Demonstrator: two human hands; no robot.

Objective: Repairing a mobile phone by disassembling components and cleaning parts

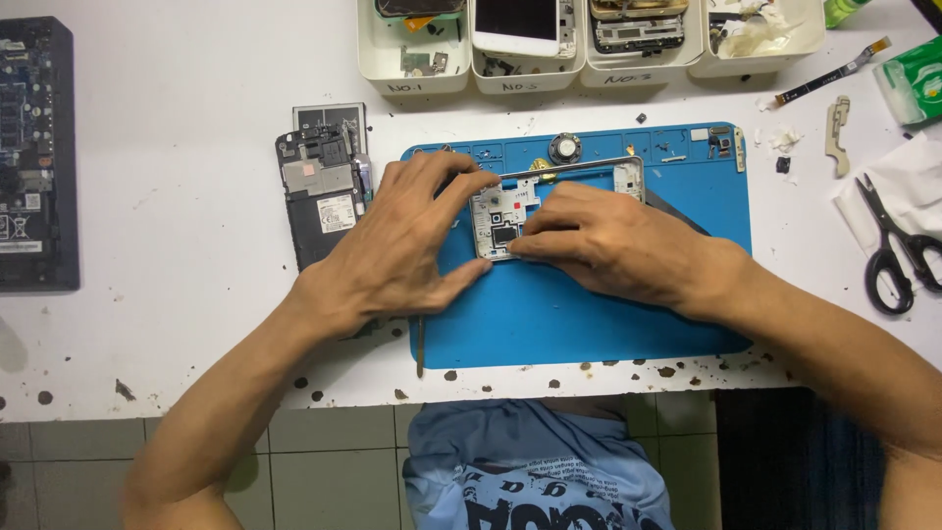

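**Silver phone frame pinned under two hands on the blue mat**

Silver and thin, the phone frame (535, 201) lies flat on the blue mat (589, 314), and I have both hands on it. My left hand (402, 245) is spread wide, fingers apart, with the thumb pressing the mat just below the frame's near corner and the fingertips curled over its left end. My right hand (608, 240) lies flat across the middle, fingers close together and pressing down on the frame's inner plate; neither hand is closed around it, both hold it by pressure from above. The frame's far rail and right end stick out beyond my right knuckles; its centre is hidden under them.

What worries me is the frame itself. It looks slender and open, and uneven pressure from the two hands could, I judge, bend or twist it. If my right fingertips slip, they could scrape the small parts on the inner plate.

Loose bits are near the grip too. A small round part (564, 147) sits just beyond the frame's far rail, and tiny pieces lie along the mat's far edge; a sudden slide of the frame could knock them off the mat. A thin tool (420, 345) lies close beneath my left palm, at the mat's left edge, and my wrist could nudge it off the table. The dark phone body (322, 196) rests just left of my left hand, touching nothing I hold.
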